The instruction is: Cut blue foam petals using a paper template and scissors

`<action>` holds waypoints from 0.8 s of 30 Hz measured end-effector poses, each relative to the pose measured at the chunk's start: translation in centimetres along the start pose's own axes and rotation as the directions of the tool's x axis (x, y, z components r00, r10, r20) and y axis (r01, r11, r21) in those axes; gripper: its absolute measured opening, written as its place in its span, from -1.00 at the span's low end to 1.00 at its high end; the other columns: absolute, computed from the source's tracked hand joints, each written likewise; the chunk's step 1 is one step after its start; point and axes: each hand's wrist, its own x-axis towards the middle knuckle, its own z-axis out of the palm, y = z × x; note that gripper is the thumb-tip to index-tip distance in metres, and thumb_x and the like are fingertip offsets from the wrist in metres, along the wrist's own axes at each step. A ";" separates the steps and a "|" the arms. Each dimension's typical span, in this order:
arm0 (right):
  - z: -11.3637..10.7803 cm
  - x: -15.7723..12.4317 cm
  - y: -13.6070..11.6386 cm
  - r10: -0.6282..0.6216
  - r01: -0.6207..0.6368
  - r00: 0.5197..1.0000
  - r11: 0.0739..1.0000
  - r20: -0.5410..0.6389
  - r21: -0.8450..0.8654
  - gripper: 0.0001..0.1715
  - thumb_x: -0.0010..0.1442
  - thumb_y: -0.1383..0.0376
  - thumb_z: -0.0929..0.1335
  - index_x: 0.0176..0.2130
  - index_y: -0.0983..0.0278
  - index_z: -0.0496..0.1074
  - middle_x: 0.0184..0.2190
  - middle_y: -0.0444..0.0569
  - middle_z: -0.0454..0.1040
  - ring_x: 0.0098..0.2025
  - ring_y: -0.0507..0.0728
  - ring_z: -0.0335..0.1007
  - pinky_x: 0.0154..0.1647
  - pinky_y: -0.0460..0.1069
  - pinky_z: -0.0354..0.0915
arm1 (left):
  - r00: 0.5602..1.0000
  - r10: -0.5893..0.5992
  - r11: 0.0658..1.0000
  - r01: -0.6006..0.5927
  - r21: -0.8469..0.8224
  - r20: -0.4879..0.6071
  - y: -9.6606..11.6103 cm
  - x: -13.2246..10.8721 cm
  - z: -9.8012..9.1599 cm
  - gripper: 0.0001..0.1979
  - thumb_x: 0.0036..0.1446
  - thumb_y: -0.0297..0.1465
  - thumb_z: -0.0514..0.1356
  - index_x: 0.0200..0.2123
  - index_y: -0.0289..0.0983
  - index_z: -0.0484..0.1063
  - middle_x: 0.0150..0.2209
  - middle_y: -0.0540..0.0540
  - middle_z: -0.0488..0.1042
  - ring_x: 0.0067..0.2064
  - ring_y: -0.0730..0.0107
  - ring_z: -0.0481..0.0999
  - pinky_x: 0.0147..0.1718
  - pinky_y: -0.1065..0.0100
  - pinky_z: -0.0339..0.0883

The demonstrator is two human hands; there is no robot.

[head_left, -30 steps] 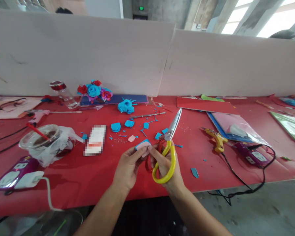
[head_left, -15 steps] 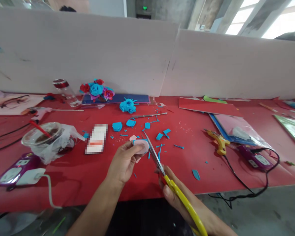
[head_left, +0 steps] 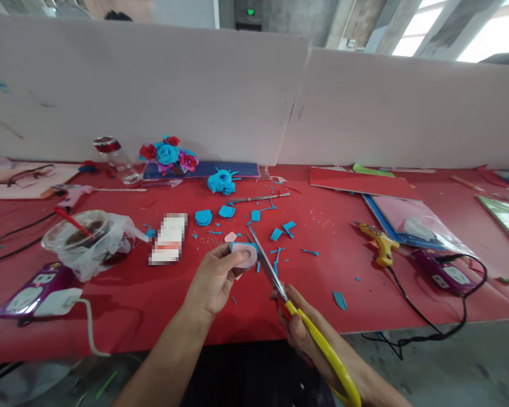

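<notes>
My left hand pinches a pale pink petal-shaped paper piece between thumb and fingers, with a strip of blue showing along its upper edge. My right hand is wrapped round a pair of scissors with yellow handles. Their metal blades point up and left, slightly parted, along the right edge of the pink piece. Beyond the hands, small stacks of cut blue paper lie among blue offcuts. Another pink scrap rests just behind my left hand.
A blue flower and tweezers lie farther back, near a colourful bouquet. At left are a phone, a bagged cup and a purple power strip. A yellow glue gun with a cable lies right.
The scissor blades have parted slightly at the tips beside the pink piece. My left hand keeps its pinch nearly still. The whole view has shifted a little.
</notes>
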 end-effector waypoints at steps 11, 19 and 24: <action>0.1 -0.2 0.2 0.022 -0.020 0.999 0.998 0.035 -0.068 -0.26 0.12 -0.13 0.31 0.16 0.18 0.28 -0.28 0.01 0.43 -0.33 0.12 0.35 -0.31 -0.02 0.36 | 0.999 0.001 0.999 -0.002 0.055 0.032 -0.3 0.0 -0.4 -0.86 -0.20 -0.43 0.36 -0.46 -0.33 0.56 -0.45 -0.08 0.55 -0.40 0.45 0.47 -0.43 0.46 0.27; 0.2 0.0 0.3 -0.022 0.025 0.999 0.997 0.040 -0.073 -0.27 0.14 -0.12 0.30 0.18 0.17 0.26 -0.28 -0.01 0.43 -0.35 0.08 0.31 -0.34 -0.05 0.34 | 1.000 -0.015 0.999 0.015 0.045 0.019 -0.3 0.0 -0.2 -0.83 -0.22 -0.43 0.37 -0.44 -0.33 0.58 -0.45 -0.09 0.56 -0.36 0.42 0.50 -0.32 0.43 0.32; 0.3 -0.1 0.1 0.005 -0.001 0.999 0.993 0.040 -0.115 -0.30 0.15 -0.14 0.27 0.11 0.21 0.33 -0.44 -0.07 0.35 -0.54 -0.01 0.15 -0.59 -0.13 0.17 | 0.999 -0.019 0.997 0.016 0.069 0.048 -0.2 0.2 -0.3 -0.86 -0.22 -0.43 0.37 -0.48 -0.34 0.57 -0.46 -0.10 0.54 -0.39 0.43 0.47 -0.39 0.43 0.29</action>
